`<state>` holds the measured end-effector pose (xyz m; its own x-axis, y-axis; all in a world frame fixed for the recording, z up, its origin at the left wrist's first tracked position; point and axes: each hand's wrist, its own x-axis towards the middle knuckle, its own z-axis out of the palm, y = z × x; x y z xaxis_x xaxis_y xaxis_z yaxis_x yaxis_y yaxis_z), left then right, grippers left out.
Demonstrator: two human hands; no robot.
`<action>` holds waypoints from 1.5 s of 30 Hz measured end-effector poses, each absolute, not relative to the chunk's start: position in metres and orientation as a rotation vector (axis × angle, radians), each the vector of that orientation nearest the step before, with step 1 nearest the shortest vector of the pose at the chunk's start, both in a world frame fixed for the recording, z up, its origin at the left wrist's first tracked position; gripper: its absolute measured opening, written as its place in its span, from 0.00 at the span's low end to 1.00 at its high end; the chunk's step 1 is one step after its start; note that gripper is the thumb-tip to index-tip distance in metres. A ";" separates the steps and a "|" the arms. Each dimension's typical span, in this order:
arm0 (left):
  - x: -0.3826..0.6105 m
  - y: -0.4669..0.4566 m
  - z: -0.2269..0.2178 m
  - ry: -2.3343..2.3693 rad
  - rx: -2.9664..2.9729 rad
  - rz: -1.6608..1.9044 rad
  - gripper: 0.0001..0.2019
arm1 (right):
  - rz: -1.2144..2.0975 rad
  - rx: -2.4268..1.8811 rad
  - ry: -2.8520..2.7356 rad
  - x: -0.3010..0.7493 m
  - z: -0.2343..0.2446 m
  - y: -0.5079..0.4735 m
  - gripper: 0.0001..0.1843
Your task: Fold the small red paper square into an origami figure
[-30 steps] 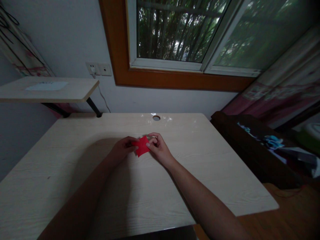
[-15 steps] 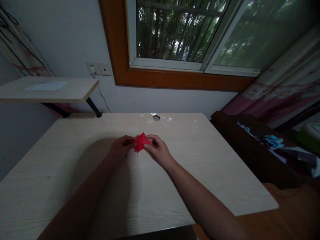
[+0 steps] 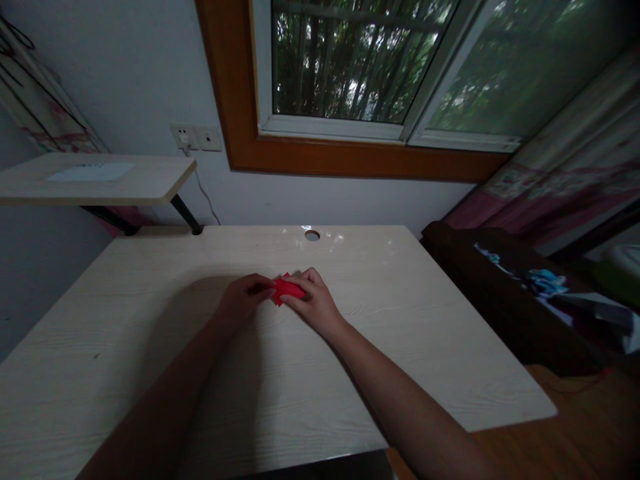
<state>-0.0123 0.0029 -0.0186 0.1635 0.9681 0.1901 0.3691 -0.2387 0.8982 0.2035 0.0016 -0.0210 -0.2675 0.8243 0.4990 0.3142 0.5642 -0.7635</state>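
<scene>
A small folded piece of red paper (image 3: 289, 289) is held between both hands, over the middle of the pale wood-grain desk (image 3: 320, 387). My left hand (image 3: 245, 297) pinches its left edge between thumb and fingers. From the right, my right hand (image 3: 313, 293) grips it, with the thumb at the near side and fingers at the far side, and the paper bows between them. Pointed corners stick out at the far and near edges. The fingers cover parts of the paper, so its exact folds cannot be made out.
A raised shelf (image 3: 150, 180) with a white sheet (image 3: 93, 172) stands at the back left on black legs. A round cable hole (image 3: 313, 235) lies near the desk's far edge. Right of the desk is a dark brown piece of furniture (image 3: 500, 287) with items on it.
My right hand has moved slightly left and its fingers have closed further over the paper. The paper, flat and diamond-like before, now looks narrower and bulged. My left hand has barely moved.
</scene>
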 end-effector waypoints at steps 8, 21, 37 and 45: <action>-0.012 0.006 -0.020 1.212 1.872 1.187 0.03 | 0.665 -0.858 -1.816 0.202 -0.023 0.002 0.16; -0.009 0.002 -0.015 1.215 1.821 1.124 0.07 | 0.707 -0.838 -1.872 0.203 -0.011 -0.001 0.07; -0.010 0.000 -0.013 1.153 2.169 1.150 0.06 | 0.551 -0.912 -1.989 0.205 -0.009 0.000 0.07; -0.009 0.000 -0.014 1.162 2.254 1.130 0.06 | 0.481 -0.901 -2.034 0.205 -0.009 -0.001 0.07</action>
<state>-0.0090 0.0004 -0.0138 0.3410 0.8026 0.4895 0.5116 -0.5953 0.6196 0.2047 -0.0007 -0.0087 -0.3899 0.7440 0.5426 0.4219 0.6681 -0.6129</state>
